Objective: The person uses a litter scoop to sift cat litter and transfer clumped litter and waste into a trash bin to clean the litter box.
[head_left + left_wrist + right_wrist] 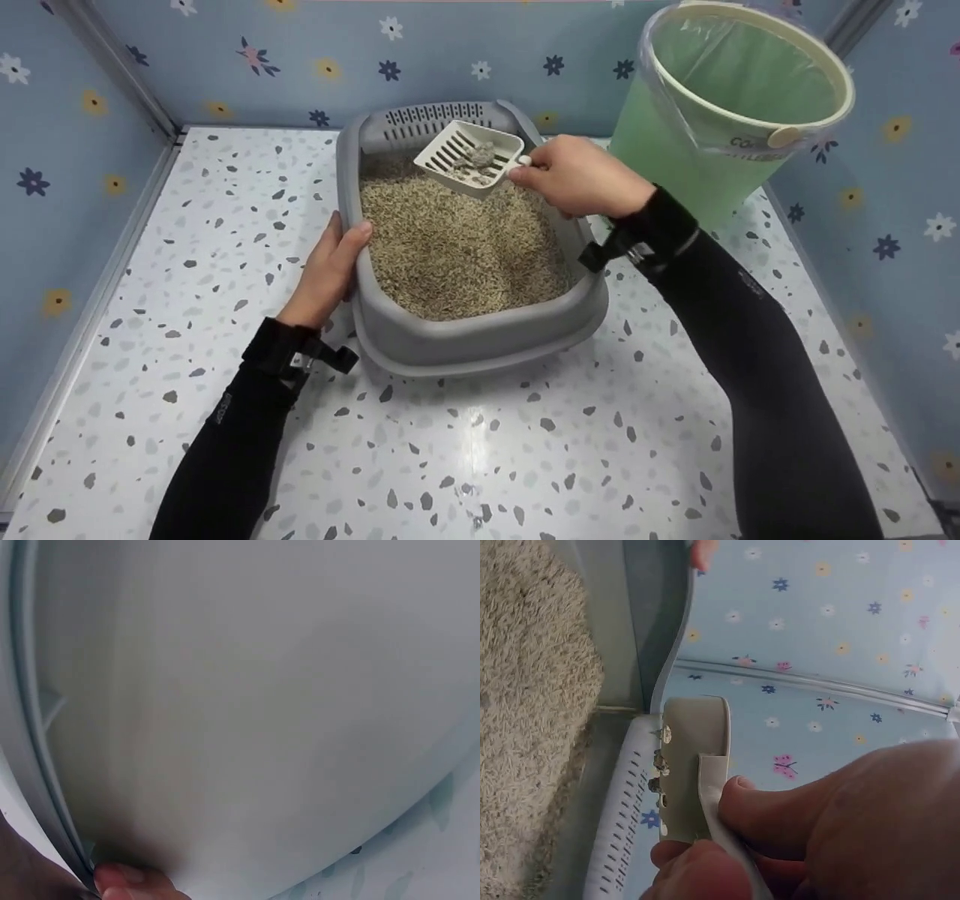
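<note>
My right hand (589, 176) pinches the short handle of a cream litter scoop (442, 159) above the far part of a grey litter box (480, 349). Greyish clumps (480, 155) and bits of litter lie in the slotted scoop. Seen from the right wrist, the scoop (697, 724) shows its solid wall, with thumb and fingers around the handle. Tan pellet litter (457, 247) covers the box's bottom. At the box's left side my left hand (326, 270) grips the rim, thumb on top. In the left wrist view its fingertips (135, 881) reach under the rim, against the outer wall (262, 727).
A green bin (675, 150) with a clear liner stands right of the box, near the back wall. Blue flowered panels (300, 52) enclose the left, back and right sides. Speckled white flooring (480, 465) lies under the box.
</note>
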Demonstrator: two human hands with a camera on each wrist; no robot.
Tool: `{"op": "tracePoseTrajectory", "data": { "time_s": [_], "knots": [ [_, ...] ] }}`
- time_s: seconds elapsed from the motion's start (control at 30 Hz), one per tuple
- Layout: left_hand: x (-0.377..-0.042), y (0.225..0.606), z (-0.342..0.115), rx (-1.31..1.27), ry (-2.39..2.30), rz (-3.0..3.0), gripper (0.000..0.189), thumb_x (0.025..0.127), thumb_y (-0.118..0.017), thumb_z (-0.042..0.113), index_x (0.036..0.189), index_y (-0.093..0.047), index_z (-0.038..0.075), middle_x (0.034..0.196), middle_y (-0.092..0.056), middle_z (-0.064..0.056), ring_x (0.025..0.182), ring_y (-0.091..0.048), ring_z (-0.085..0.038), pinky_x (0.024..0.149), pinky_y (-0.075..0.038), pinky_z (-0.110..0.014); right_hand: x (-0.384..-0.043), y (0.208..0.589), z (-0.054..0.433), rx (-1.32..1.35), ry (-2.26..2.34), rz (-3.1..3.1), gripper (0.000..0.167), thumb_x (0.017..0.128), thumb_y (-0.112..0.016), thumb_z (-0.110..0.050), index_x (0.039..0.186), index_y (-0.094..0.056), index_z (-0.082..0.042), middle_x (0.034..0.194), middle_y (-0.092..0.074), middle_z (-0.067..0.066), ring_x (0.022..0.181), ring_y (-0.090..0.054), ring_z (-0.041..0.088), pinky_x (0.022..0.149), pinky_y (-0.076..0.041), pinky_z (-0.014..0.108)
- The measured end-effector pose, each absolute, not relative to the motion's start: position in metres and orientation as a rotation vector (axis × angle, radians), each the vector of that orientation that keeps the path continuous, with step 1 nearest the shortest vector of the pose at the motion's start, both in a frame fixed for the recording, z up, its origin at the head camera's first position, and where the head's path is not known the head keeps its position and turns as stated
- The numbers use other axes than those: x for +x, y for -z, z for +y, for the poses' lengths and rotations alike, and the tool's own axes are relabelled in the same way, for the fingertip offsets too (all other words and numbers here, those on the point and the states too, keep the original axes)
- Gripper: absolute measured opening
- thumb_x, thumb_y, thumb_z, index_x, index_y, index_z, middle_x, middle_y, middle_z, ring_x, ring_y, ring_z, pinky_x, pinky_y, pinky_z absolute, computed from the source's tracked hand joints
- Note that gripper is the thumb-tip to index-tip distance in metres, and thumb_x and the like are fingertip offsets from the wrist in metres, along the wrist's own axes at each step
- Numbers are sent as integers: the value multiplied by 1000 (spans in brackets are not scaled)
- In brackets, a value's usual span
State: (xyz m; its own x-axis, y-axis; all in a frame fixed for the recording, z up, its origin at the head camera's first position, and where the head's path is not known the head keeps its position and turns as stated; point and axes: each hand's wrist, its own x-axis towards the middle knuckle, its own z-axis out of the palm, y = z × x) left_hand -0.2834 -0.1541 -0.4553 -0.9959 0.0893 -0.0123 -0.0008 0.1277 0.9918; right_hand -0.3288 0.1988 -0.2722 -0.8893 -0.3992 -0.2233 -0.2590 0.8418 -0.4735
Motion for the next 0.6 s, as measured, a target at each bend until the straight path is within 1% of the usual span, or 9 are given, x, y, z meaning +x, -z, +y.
{"op": "tracePoseTrajectory", "data": {
  "time_s": [0.07, 0.3, 0.33, 0.4, 0.47, 0.5, 0.53, 0.57, 0.6],
  "knots": [
    [-281, 458, -154, 85, -2018, 2302, 87, 109, -57, 62, 178, -25, 20, 98, -47, -9, 58, -36, -11, 50, -37, -26, -325, 272, 204, -479, 598, 2718, 43, 117, -57, -49, 100, -73, -13, 67, -56, -3, 55, -56, 12, 55, -49, 30],
    [-284, 460, -156, 65, -2014, 2311, 92, 108, -57, 67, 180, -21, 21, 76, -37, 1, 52, -33, -9, 46, -34, -26, -330, 279, 202, -529, 561, 2785, 45, 116, -59, -49, 85, -64, -16, 68, -49, -6, 56, -48, 10, 58, -44, 31],
    [-285, 459, -157, 75, -2006, 2314, 94, 109, -56, 66, 180, -17, 20, 83, -47, -2, 53, -34, -11, 47, -35, -26, -329, 279, 204, -535, 557, 2789, 46, 116, -60, -49, 84, -63, -16, 68, -49, -6, 56, -48, 10, 57, -44, 31],
    [-286, 458, -157, 94, -2002, 2312, 94, 109, -56, 64, 181, -15, 19, 114, -63, -16, 72, -55, -13, 57, -43, -25, -324, 277, 210, -518, 550, 2783, 48, 116, -60, -49, 81, -62, -15, 67, -48, -5, 56, -45, 11, 55, -41, 30],
    [-287, 457, -157, 107, -2014, 2303, 94, 110, -55, 61, 181, -10, 19, 154, -52, -22, 107, -63, -22, 79, -49, -26, -321, 275, 214, -488, 566, 2765, 47, 115, -59, -50, 84, -65, -15, 68, -48, -5, 57, -43, 11, 53, -39, 29],
    [-287, 457, -157, 106, -2015, 2300, 96, 110, -55, 61, 181, -8, 18, 169, -40, -20, 110, -63, -22, 80, -49, -26, -321, 275, 213, -475, 561, 2762, 48, 115, -59, -50, 84, -65, -15, 67, -48, -5, 57, -43, 11, 53, -39, 29],
    [-288, 457, -158, 108, -2017, 2297, 96, 110, -55, 61, 181, -5, 19, 177, -28, -15, 114, -61, -22, 81, -48, -26, -323, 275, 210, -476, 556, 2761, 48, 116, -58, -50, 84, -64, -14, 67, -48, -5, 56, -43, 11, 53, -39, 29],
    [-288, 456, -158, 110, -2027, 2294, 95, 110, -55, 60, 181, -8, 19, 172, -35, -19, 111, -63, -20, 80, -48, -25, -325, 275, 207, -478, 558, 2763, 48, 116, -58, -51, 85, -65, -15, 68, -47, -6, 57, -42, 10, 53, -39, 28],
    [-289, 457, -158, 109, -2035, 2293, 94, 110, -56, 60, 181, -10, 18, 158, -46, -22, 92, -63, -19, 69, -47, -26, -326, 276, 204, -488, 559, 2769, 47, 115, -58, -51, 87, -67, -15, 69, -48, -7, 57, -42, 10, 54, -39, 28]
  ]
}}
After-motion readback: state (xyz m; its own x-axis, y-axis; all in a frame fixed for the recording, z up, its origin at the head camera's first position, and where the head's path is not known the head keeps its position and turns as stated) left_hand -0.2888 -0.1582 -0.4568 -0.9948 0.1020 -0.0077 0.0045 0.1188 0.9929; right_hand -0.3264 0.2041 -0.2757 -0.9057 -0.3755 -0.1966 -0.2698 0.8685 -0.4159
